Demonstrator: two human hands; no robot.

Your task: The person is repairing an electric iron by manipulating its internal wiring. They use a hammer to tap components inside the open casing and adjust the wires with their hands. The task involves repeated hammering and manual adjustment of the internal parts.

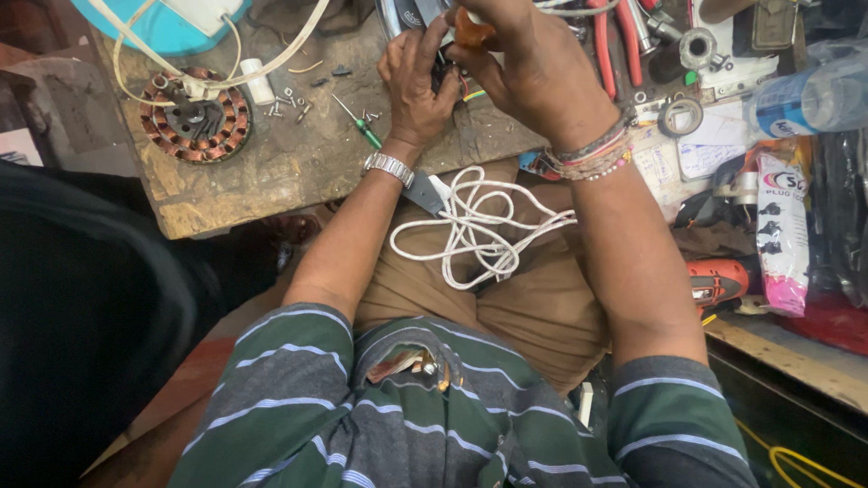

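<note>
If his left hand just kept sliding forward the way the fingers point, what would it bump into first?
Probably the dark appliance body right past the left hand, whose fingertips already seem to touch it. Depth is hard to judge from above. The right hand sits beside it.

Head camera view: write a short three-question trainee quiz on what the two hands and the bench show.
1. True or false: the left hand wears a metal watch at its wrist.
2. Which lies on the person's lap? A) white cord B) copper-wound stator C) tape roll
3. Fill in: the screwdriver lying on the wooden bench has a ____ handle.

Key: 1 true; 2 A; 3 green. The right hand, with bead bracelets at its wrist, works with the left on a small wired part that the fingers mostly hide.
</note>
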